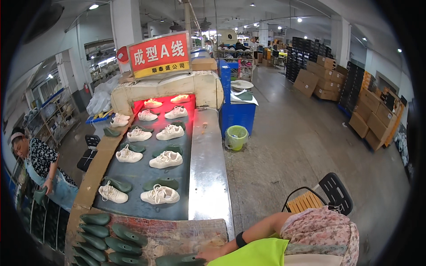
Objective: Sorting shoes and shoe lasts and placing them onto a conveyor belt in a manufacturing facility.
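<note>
My right hand (210,253) reaches in from the lower right, a black band on its wrist. It is closed on the end of a dark green shoe last (179,260) lying at the front of a worn board (186,235); the fingers are partly hidden by the lime-green apron (255,253). My left hand is out of view. Several more green lasts (95,218) lie in rows at the board's left. Beyond it, a dark conveyor belt (146,170) carries cream lace-up sneakers (160,194) in two columns, with green lasts beside many of them.
A heating tunnel (166,88) glowing red stands over the belt's far end. A metal ledge (208,173) runs along the right. On the left, another person (44,168) holds a green last. A folding chair (326,195), a green basket (236,136) and cartons (375,113) stand rightward.
</note>
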Available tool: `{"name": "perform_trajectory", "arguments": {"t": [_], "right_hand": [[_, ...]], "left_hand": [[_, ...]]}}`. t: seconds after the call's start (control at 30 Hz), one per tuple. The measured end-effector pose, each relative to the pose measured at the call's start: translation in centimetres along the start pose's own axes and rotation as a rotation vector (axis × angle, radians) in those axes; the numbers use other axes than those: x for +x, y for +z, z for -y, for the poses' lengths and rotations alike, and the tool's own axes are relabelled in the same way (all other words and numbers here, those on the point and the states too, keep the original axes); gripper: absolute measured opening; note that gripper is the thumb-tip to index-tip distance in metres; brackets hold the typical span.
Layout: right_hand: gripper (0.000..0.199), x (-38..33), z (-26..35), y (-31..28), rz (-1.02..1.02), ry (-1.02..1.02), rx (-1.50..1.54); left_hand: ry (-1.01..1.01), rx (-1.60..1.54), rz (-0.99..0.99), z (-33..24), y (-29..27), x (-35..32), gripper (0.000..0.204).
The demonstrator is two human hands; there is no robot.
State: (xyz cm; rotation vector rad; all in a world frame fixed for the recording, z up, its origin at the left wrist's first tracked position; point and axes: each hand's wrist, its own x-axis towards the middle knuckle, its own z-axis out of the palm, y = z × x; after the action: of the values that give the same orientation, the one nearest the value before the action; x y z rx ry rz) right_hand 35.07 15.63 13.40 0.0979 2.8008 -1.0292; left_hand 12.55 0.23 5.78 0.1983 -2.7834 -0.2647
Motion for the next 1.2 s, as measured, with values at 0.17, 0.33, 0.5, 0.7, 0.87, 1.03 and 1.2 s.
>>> {"name": "perform_trajectory", "arguments": {"t": [0.17, 0.33, 0.5, 0.7, 0.87, 1.03, 1.2], "right_hand": [[0.053, -0.4, 1.5, -0.4, -0.039, 0.221, 0.198], [0.049, 1.9, 0.8, 0.3, -0.044, 0.295, 0.039], [0.052, 1.9, 1.0, -1.4, -0.137, 0.288, -0.061], [0.061, 1.9, 0.1, -1.9, -0.002, 0.250, 0.015], [0.068, 3.3, -0.8, -0.8, 0.013, 0.265, -0.019], [0.064, 6.4, -0.3, 0.4, -0.044, 0.164, 0.007], [0.060, 7.5, -0.3, -0.7, -0.088, 0.123, 0.012]], "left_hand": [[-0.006, 0.031, 0.049, 1.5, 0.8, 0.0, 0.043], [-0.103, 0.171, 0.288, 5.2, 4.2, -0.2, 0.043], [-0.198, -0.105, 0.072, 4.8, 3.0, -0.5, 0.056], [-0.263, -0.076, 0.040, 5.4, 1.3, -1.3, 0.052], [-0.413, -0.302, 0.409, 6.3, 4.4, -0.8, 0.048], [-0.746, -1.230, 0.151, 10.7, 7.4, -3.2, 0.049], [-0.224, -0.049, 0.181, 7.7, 5.6, -3.7, 0.040]]}}
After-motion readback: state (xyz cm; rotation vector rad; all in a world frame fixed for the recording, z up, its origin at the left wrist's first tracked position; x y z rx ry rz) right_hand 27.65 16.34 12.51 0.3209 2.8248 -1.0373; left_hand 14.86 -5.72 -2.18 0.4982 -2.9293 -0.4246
